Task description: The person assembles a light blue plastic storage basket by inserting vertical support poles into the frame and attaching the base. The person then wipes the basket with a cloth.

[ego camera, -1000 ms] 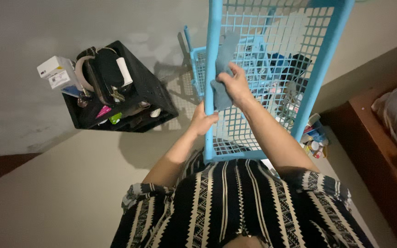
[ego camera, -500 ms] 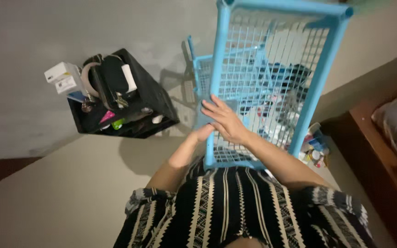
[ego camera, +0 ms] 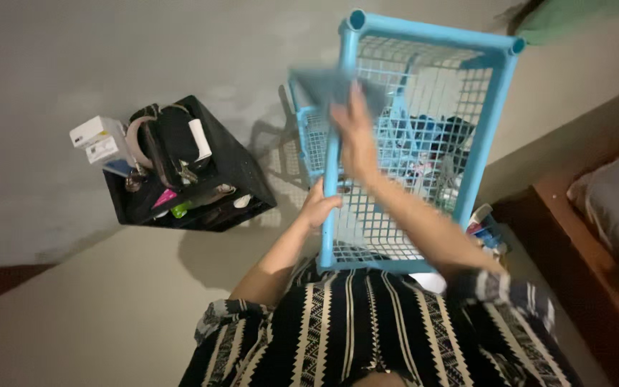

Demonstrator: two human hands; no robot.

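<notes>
L hand (ego camera: 320,206) gripping blue rack (ego camera: 492,115), R hand (ego camera: 352,136) w/ cloth (ego camera: 324,84)

2 hands (ego camera: 320,206) – 1 blue wire rack (ego camera: 492,107), 1 grey cloth (ego camera: 327,84), 1 black crate (ego camera: 234,168), 1 white box (ego camera: 96,137)

Right hand (ego camera: 356,136) and the grey cloth (ego camera: 334,84) at its fingertips smeared by motion blur, small items behind the blue mesh rack (ego camera: 424,36) beyond that hand indistinct, bed (ego camera: 610,215) cut off at right edge
</notes>
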